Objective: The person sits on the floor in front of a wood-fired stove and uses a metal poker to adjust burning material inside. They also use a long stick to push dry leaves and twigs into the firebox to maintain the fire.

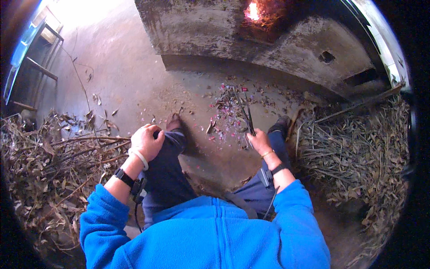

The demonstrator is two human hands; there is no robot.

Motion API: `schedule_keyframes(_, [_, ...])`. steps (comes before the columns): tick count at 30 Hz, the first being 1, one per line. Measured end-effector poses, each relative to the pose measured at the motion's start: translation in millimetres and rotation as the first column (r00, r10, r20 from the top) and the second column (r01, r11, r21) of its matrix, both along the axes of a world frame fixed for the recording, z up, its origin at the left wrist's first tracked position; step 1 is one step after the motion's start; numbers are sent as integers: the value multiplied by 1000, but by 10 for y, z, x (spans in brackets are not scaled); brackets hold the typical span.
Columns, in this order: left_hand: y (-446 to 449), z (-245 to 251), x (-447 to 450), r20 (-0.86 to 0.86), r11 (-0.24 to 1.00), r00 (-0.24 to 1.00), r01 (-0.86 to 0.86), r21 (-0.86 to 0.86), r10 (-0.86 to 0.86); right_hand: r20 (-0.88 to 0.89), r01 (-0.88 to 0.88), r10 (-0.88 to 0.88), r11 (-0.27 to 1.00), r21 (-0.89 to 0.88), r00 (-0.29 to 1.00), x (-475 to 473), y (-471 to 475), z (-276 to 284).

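Metal fire tongs (247,116) are in my right hand (260,141), which closes round their near end while the dark arms point away over the floor. My left hand (146,141) rests by my left knee with its fingers curled; whether it holds anything is hidden. Beneath the tongs, red and pale paper scraps (223,107) lie scattered with dry leaves. A fire (252,11) burns in the mouth of a masonry stove (201,30) beyond my feet.
Dry branches and leaves (67,161) are heaped at the left, and another heap of leafy twigs (356,151) lies at the right with a long stick (359,102) across it. The stove's low ledge runs ahead of my feet. A wooden frame (43,69) stands at the far left.
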State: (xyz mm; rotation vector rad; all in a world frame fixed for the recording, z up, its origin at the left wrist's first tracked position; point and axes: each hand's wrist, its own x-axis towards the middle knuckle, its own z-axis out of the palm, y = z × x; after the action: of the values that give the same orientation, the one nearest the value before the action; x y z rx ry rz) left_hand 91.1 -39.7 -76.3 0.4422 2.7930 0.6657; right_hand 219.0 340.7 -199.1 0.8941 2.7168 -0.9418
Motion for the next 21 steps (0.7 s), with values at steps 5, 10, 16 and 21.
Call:
schedule_keyframes(5, [3, 0, 2, 22, 999, 999, -33, 15, 32, 63, 136, -131, 988, -75, 989, -317, -38, -289])
schedule_keyframes(10, [21, 8, -3, 40, 1000, 999, -29, -1, 29, 53, 63, -55, 986, -154, 997, -279, -542, -331])
schedule_keyframes(16, [27, 5, 3, 39, 999, 999, -31, -13, 32, 195, -38, 44, 999, -30, 980, -290, -1045, -186])
schedule_keyframes(21, [2, 1, -6, 24, 1000, 999, -30, 0, 30, 155, 18, 6, 988, -150, 988, -236, -1052, -297])
